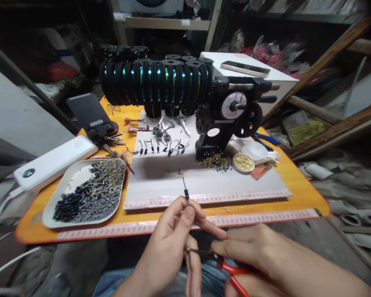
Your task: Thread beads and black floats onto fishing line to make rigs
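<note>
My left hand [170, 243] is closed in a pinch on a thin stick-like piece [184, 187] with a small black part and coloured tip, held upright above the orange table's front edge. My right hand [266, 260] sits just to its right, fingers closed round red-handled pliers [231, 272], whose jaws point left toward my left hand's fingers. Both hands hover over my lap, in front of a white board [204, 181] lying on the table.
A white tray [64, 181] of several small dark pieces sits at front left. On the white board stand a black winding machine with a dial [231, 111] and a row of black spools [154, 82], plus coloured beads [214, 161], a dish of gold beads [243, 163], a power bank [54, 161] and a phone stand [91, 115].
</note>
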{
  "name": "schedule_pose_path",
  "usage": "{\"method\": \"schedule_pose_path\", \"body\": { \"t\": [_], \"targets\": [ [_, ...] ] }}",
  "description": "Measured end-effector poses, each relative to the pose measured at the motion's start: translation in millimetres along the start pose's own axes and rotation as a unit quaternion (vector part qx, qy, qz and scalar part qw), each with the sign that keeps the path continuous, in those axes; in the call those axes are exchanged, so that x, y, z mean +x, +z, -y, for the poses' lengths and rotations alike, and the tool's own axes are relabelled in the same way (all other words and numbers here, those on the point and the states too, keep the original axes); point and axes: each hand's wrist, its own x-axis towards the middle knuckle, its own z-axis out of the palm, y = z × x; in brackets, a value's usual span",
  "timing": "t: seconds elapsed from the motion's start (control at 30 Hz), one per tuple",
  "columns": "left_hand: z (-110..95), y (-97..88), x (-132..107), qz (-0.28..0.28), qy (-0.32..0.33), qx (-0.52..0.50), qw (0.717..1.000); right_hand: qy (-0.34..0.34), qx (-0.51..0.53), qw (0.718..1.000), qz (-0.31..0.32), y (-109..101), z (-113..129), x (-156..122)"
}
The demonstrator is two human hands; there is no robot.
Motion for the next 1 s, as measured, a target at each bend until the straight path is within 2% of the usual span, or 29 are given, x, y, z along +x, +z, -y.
{"method": "schedule_pose_path", "body": {
  "t": [0.13, 0.23, 0.37, 0.53, 0.6, 0.67, 0.83, 0.9, 1.0],
  "targets": [
    [1.2, -0.4, 0.1, -0.007, 0.007, 0.001, 1.000, -0.002, -0.021, 1.000, 0.005, 1.2, 0.7, 2.8],
    [1.7, -1.3, -0.3, -0.014, 0.017, 0.002, 1.000, 0.029, -0.084, 0.996, -0.023, 3.0, -3.2, -0.3],
    [1.5, -5.5, -8.0, -0.049, 0.032, 0.031, 0.998, 0.067, -0.104, 0.992, -0.015, 3.0, -11.0, -9.5],
    [2.1, -13.5, -27.4, -0.093, 0.039, 0.076, 0.992, 0.056, -0.066, 0.989, -0.118, 7.3, -24.6, -17.6],
    [2.5, -14.5, -35.6, -0.101, 0.043, 0.065, 0.992, 0.050, -0.063, 0.989, -0.127, 14.4, -30.4, -18.4],
    [1.8, -12.4, -43.8, -0.129, 0.047, 0.051, 0.989, 0.036, -0.056, 0.990, -0.123, 23.0, -33.5, -16.9],
    [-4.6, 1.3, -63.0, -0.251, 0.064, 0.060, 0.964, -0.006, -0.048, 0.992, -0.120, 37.3, -27.6, -3.5],
    [-7.5, 4.7, -68.9, -0.276, 0.078, 0.069, 0.955, -0.012, -0.043, 0.992, -0.117, 40.2, -24.4, 2.0],
    [-10.0, 5.2, -74.4, -0.285, 0.088, 0.064, 0.952, -0.007, -0.026, 0.994, -0.105, 45.1, -21.1, 6.9]
  ]
}}
